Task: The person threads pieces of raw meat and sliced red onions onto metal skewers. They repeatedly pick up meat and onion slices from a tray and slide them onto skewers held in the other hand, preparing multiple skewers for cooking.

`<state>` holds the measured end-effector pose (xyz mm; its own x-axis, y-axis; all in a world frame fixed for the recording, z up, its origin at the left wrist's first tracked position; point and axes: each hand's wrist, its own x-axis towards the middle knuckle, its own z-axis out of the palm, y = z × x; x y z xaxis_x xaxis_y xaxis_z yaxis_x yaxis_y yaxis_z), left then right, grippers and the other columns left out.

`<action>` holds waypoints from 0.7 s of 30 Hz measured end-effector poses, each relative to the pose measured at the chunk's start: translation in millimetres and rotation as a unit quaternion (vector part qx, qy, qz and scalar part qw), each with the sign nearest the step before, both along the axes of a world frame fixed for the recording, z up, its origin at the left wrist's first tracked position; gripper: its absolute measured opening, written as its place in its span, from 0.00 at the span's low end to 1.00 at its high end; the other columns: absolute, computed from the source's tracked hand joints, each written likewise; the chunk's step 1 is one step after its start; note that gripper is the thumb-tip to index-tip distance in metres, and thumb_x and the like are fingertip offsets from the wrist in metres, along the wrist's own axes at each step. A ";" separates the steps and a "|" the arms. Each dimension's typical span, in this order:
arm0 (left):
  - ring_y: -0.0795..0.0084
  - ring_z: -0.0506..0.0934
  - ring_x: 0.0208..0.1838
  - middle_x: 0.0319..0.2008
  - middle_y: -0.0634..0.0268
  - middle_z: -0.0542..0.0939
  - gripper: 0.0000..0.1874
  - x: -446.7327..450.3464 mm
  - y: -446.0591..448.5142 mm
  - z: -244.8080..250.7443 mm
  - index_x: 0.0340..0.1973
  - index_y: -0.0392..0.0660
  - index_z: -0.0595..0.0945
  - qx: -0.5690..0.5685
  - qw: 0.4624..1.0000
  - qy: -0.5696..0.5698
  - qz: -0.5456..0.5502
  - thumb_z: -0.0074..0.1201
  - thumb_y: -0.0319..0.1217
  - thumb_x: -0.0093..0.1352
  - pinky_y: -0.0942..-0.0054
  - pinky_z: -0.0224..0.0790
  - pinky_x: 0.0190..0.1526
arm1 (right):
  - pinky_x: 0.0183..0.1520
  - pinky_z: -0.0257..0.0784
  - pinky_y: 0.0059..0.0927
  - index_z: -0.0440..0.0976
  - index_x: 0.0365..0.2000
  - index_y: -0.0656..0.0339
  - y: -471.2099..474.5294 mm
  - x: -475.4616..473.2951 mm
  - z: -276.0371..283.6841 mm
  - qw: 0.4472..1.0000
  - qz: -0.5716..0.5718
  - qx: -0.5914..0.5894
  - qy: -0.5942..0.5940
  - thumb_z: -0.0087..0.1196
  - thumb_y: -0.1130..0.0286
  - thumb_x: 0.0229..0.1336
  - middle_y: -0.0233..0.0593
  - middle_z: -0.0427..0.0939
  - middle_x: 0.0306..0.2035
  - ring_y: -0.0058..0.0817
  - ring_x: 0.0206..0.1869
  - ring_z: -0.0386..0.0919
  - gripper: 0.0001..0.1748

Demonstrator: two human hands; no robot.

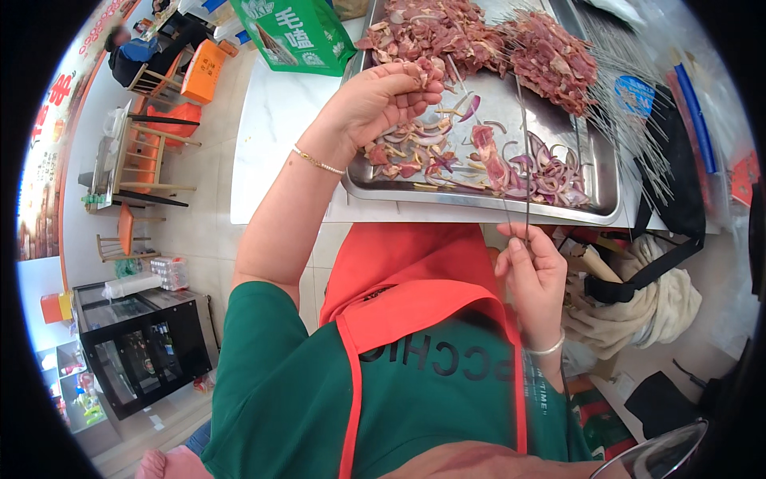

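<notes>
A steel tray (pixel 431 196) lies before me, with a heap of raw sliced meat (pixel 431 36) at its far side. My left hand (pixel 392 99) is over the tray's left part, its fingertips pinching a small piece of raw meat (pixel 426 72). At the near edge, my right hand (pixel 529 263) grips a thin metal skewer (pixel 527 173) pointing away from me over the tray. Beside that skewer is a strip of meat (pixel 492 158); a thin rod runs from it toward my right hand, but I cannot tell whether it pierces the strip.
Sliced red onion (pixel 553 173) is scattered in the tray. A pile of meat-laden skewers (pixel 553 63) rests at its right, near many bare metal skewers (pixel 640 132). A green bag (pixel 293 36) stands at the far left. A cloth bundle (pixel 646 299) is below the table at right. One person sits far left.
</notes>
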<state>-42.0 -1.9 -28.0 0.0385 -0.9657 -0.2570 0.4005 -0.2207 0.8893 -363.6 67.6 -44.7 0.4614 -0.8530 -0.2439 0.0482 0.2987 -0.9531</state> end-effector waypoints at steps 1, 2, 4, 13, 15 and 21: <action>0.70 0.83 0.47 0.45 0.58 0.84 0.13 -1.8 0.2 2.6 0.50 0.37 0.81 0.011 1.000 0.004 0.001 0.50 0.31 0.76 0.75 0.76 0.48 | 0.25 0.53 0.12 0.75 0.51 0.68 -0.1 -1.0 -0.5 1.000 0.006 0.001 0.001 0.46 0.75 0.73 0.27 0.76 0.24 0.05 0.21 0.58 0.13; 0.70 0.83 0.48 0.46 0.58 0.84 0.12 -4.2 1.1 7.9 0.50 0.37 0.81 0.022 1.000 0.009 0.001 0.50 0.30 0.76 0.75 0.77 0.48 | 0.25 0.53 0.12 0.75 0.51 0.68 0.0 -1.2 -0.8 1.000 0.012 0.001 0.002 0.46 0.75 0.73 0.27 0.76 0.24 0.05 0.21 0.58 0.13; 0.70 0.83 0.48 0.47 0.57 0.84 0.12 -6.9 0.1 8.9 0.51 0.37 0.80 0.031 0.999 0.000 0.009 0.50 0.29 0.76 0.74 0.77 0.49 | 0.25 0.53 0.11 0.75 0.51 0.68 1.0 -1.8 -0.1 1.000 0.013 0.000 0.011 0.46 0.75 0.73 0.27 0.76 0.24 0.05 0.21 0.59 0.12; 0.61 0.80 0.61 0.58 0.50 0.80 0.17 -20.5 1.7 8.0 0.59 0.36 0.75 -0.029 0.999 0.012 0.039 0.47 0.27 0.76 0.67 0.74 0.61 | 0.27 0.56 0.12 0.76 0.50 0.68 2.0 -4.6 -3.7 0.999 0.020 -0.004 0.031 0.46 0.75 0.72 0.26 0.76 0.23 0.06 0.22 0.62 0.12; 0.59 0.79 0.62 0.58 0.50 0.79 0.18 -23.9 2.5 10.4 0.60 0.36 0.75 -0.034 0.998 0.038 0.036 0.47 0.25 0.76 0.66 0.73 0.63 | 0.27 0.56 0.12 0.76 0.50 0.68 1.7 -5.0 -4.0 0.999 0.021 -0.004 0.035 0.46 0.75 0.72 0.26 0.75 0.23 0.06 0.23 0.62 0.12; 0.58 0.83 0.55 0.49 0.49 0.84 0.13 -37.2 5.2 12.3 0.54 0.36 0.78 -0.051 0.992 0.059 0.101 0.47 0.23 0.76 0.65 0.77 0.58 | 0.28 0.56 0.12 0.76 0.49 0.67 0.9 -6.0 -6.7 0.999 0.023 -0.007 0.042 0.46 0.74 0.72 0.25 0.75 0.23 0.06 0.23 0.63 0.12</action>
